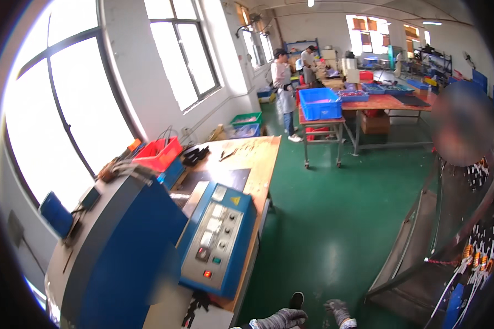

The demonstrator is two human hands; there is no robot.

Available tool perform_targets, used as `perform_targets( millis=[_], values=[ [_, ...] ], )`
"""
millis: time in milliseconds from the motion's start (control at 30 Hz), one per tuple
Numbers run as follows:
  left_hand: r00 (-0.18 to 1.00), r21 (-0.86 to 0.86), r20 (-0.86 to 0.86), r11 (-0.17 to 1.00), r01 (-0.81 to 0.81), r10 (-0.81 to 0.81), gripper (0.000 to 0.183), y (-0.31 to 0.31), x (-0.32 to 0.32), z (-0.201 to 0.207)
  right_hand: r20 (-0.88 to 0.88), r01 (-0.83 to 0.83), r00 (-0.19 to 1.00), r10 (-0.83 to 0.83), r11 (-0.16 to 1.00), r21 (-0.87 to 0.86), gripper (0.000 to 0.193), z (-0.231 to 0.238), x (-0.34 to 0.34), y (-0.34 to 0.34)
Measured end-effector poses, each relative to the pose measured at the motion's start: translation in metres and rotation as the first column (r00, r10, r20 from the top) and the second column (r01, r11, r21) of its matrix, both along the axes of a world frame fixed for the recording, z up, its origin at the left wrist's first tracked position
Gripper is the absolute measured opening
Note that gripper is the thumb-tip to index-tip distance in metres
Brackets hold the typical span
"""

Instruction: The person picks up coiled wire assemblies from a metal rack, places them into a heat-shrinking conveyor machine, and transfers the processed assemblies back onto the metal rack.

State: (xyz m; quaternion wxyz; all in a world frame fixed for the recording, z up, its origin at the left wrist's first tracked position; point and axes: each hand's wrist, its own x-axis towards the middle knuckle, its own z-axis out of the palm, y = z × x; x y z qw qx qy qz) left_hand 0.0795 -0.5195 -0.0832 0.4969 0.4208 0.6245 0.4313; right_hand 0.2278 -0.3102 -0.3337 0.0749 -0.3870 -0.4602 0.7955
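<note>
Both gloved hands — left hand, right hand — sit loosely curled and empty at the workbench's near corner, nearest the blue control box — looks rigid, heavy; grab its side edges.

Blue-grey control panel, tilted on workbench

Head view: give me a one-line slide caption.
Gloved left hand and right hand low in frame beside a blue machine with a grey control panel, green workshop floor beyond.
</note>
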Motion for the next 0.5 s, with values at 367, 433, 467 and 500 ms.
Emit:
perform_targets(
  millis=[367,433,467,500],
  values=[
    [0.999,0.181,-0.001,0.982,-0.053,0.055,0.019,0.143,-0.155,-0.011,0.726,-0.827,0.555,0.405,0.173,0.535,0.027,-0.015,-0.05,0.103],
    [0.996,0.228,-0.002,0.97,-0.087,0.09,0.021,0.151,-0.186,-0.008,0.824,-0.885,0.427,0.372,-0.017,0.466,0.028,-0.018,-0.052,0.122],
    [0.993,0.271,-0.025,0.957,-0.102,0.113,0.023,0.154,-0.201,-0.002,0.842,-0.887,0.406,0.355,-0.068,0.456,0.028,-0.022,-0.062,0.133],
    [0.989,0.313,-0.045,0.942,-0.123,0.144,0.024,0.155,-0.214,0.002,0.842,-0.887,0.399,0.362,-0.079,0.455,0.028,-0.002,-0.081,0.135]
  ],
)
